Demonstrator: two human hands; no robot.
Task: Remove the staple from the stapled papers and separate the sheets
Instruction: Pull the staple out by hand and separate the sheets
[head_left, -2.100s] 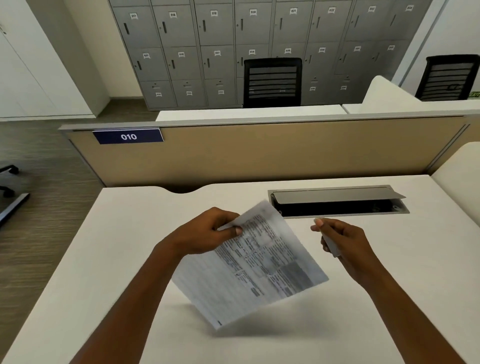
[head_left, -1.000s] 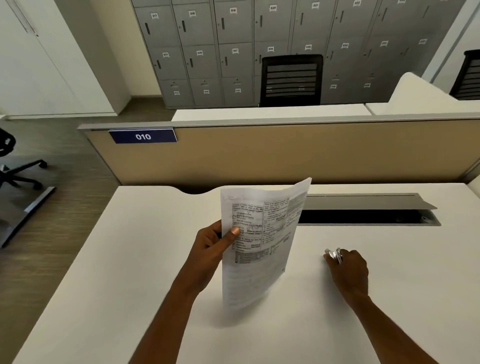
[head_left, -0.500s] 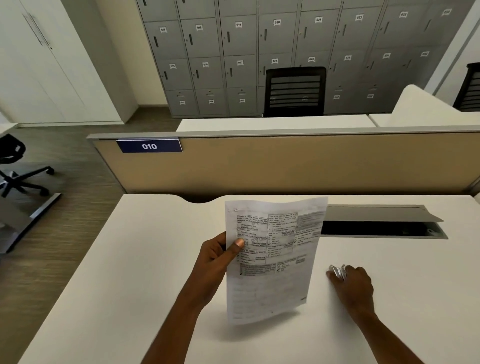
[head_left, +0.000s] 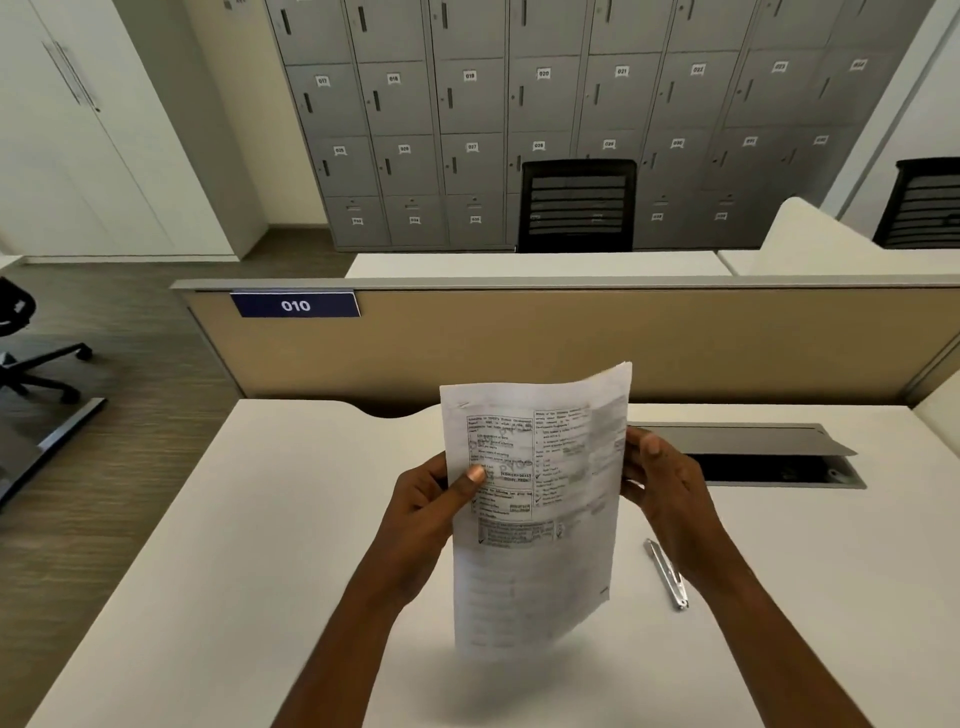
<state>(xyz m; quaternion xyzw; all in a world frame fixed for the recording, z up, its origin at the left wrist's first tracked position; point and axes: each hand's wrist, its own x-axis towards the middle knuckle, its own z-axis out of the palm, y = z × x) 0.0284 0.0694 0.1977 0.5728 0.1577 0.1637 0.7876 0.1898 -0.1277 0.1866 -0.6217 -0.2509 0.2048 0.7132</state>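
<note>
The papers (head_left: 537, 499) are white with small black print in boxes on the top half and faint print lower down. They are held up off the white desk (head_left: 260, 545), standing tall, and they bend a little, with the top right corner curling back. A tiny staple (head_left: 462, 405) shows near the top left corner, at about 11 o'clock on the page.

The left hand (head_left: 431, 512) pinches the left edge of the papers at 9 o'clock. Its thumb lies flat on the printed side and its fingers are behind the page. The right hand (head_left: 667, 493) holds the right edge at 3 o'clock. Its fingers are closed on the edge, with the thumb tip showing by the paper's side.

A thin silver metal tool (head_left: 666, 574) lies flat on the desk at about 4 o'clock from the papers, just under the right wrist. No hand touches it.

Behind the right hand is a grey flap (head_left: 748, 439) open over a dark slot in the desk.
</note>
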